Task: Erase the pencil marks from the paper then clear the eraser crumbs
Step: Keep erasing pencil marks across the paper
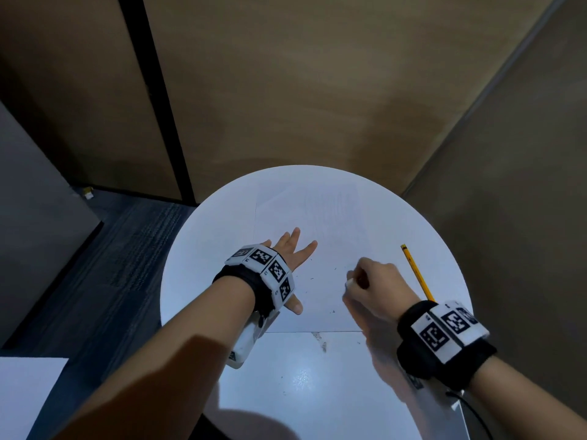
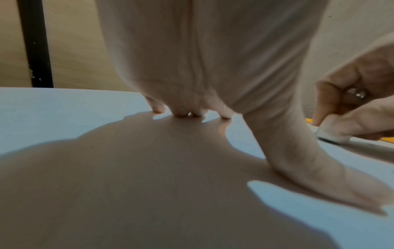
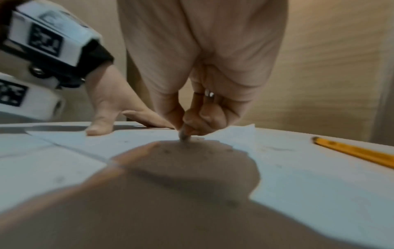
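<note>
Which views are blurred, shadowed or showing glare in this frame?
Head view: sharp, dim room, a glare patch on the table near the front edge. Left wrist view: the left hand casts a broad shadow over the paper. Right wrist view: soft with blur, shadow under the right hand, eraser indistinct.

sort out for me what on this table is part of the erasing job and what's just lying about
Part of the job:
- paper, held flat by the left hand
- eraser, pinched in the right hand and pressed on the paper
- eraser crumbs, scattered on the paper

Just lying about:
- yellow pencil on the round white table, right of the paper
</note>
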Available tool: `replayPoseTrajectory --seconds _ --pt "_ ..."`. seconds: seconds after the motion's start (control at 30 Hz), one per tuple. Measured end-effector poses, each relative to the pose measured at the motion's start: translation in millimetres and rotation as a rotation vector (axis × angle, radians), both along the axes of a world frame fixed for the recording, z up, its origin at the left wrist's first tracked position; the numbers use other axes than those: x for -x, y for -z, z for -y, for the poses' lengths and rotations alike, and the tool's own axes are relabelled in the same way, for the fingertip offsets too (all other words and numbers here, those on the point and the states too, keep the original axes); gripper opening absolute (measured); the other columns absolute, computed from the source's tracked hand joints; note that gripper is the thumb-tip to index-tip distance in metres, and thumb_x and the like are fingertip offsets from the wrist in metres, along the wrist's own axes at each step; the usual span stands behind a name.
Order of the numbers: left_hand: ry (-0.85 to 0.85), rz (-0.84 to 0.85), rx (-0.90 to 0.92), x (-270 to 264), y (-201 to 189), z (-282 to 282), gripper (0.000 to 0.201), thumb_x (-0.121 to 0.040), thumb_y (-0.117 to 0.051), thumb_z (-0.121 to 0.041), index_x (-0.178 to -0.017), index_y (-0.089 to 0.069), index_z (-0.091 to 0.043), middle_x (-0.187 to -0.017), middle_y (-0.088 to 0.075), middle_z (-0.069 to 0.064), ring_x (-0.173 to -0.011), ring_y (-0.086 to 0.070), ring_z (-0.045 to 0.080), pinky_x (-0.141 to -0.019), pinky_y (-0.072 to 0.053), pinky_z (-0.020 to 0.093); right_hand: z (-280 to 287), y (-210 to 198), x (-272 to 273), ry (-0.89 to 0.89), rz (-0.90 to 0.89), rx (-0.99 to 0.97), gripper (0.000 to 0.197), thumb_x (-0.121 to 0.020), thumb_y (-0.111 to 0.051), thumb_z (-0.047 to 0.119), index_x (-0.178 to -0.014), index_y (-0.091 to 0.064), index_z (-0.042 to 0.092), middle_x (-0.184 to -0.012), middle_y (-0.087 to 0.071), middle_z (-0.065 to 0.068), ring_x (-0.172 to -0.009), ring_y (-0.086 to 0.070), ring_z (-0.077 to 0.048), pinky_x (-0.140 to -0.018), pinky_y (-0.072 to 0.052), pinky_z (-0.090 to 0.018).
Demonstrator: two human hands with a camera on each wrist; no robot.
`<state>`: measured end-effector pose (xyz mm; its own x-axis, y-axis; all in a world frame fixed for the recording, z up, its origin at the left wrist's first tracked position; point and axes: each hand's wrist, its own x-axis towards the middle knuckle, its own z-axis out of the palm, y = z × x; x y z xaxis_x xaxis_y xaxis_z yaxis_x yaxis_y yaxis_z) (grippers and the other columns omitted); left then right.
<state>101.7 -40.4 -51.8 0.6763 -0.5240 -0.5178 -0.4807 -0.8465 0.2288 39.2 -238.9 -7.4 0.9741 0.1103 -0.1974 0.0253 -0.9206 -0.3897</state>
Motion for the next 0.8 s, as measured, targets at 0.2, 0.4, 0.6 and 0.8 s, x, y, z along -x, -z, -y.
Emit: replayPoseTrajectory --seconds 0.2,0.4,0.6,0.8 --pt "-0.001 -0.01 -0.001 0 -4 1 0.129 -0.065 -0.075 -0.06 -0.145 0.023 -0.035 -0.151 0.033 0.007 -0.143 0.022 0.023 -0.115 0.006 0.048 -28 10 24 -0.157 -0.071 -0.089 0.024 -0.088 -0.051 0.019 -0.068 -0.04 0.027 -0.069 -0.052 0.008 -0.062 -0.048 -0.006 -0.05 -0.032 -0.011" --pt "0.007 0.002 0.003 0 -1 -1 0.129 -0.064 -0.074 -0.064 -0.145 0.023 -0.036 -0.152 0.033 0.007 -0.144 0.021 0.024 -0.115 0.005 0.049 11 1 6 0.054 -0.01 0.021 0.033 -0.088 -0.054 0.019 -0.063 -0.034 0.027 -0.069 -0.047 0.005 -0.066 -0.046 -0.014 -0.048 -0.026 -0.014" --pt "0.006 0.003 0.002 -1 1 -2 0.129 -0.064 -0.074 -0.063 -0.145 0.023 -0.037 -0.152 0.033 0.007 -0.143 0.022 0.023 -0.115 0.005 0.049 -20 3 24 -0.165 -0.094 -0.123 0.021 -0.084 -0.057 0.019 -0.068 -0.045 0.024 -0.065 -0.051 0.012 -0.057 -0.045 0.0 -0.053 -0.037 -0.009" --pt "0.006 -0.007 0.017 -2 4 -4 0.131 -0.059 -0.071 -0.071 -0.144 0.024 -0.039 -0.151 0.034 0.005 -0.143 0.021 0.022 -0.114 0.006 0.048 21 -10 12 0.045 -0.103 -0.04 0.03 -0.085 -0.059 0.015 -0.062 -0.04 0.021 -0.064 -0.047 0.011 -0.058 -0.043 -0.001 -0.051 -0.037 -0.011"
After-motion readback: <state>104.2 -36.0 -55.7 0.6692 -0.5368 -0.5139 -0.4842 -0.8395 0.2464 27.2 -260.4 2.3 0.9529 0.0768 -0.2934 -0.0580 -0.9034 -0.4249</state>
